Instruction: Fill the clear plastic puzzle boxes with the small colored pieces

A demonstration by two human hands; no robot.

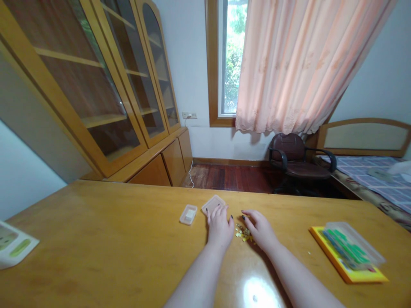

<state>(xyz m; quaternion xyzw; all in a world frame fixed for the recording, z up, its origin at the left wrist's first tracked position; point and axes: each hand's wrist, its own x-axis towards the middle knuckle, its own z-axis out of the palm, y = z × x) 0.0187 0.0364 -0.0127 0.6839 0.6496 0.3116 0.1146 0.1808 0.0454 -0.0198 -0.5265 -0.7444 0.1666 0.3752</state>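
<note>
My left hand (220,226) rests with its fingers spread over the near edge of a shallow clear plastic tray (212,202). Nothing shows in its grip. To the right, my right hand (260,229) curves beside a small pile of yellow and dark little pieces (243,233) on the wooden table; its thumb and fingers are apart, and part of the pile lies behind them. Left of the tray sits a smaller clear box (188,214) with a white item inside.
A yellow box (334,259) carrying a clear case with green pieces (349,246) lies on the table's right side. A white and green object (16,246) stands at the left edge. Beyond the table's far edge (192,190) are a chair (297,156), a bed and a cabinet.
</note>
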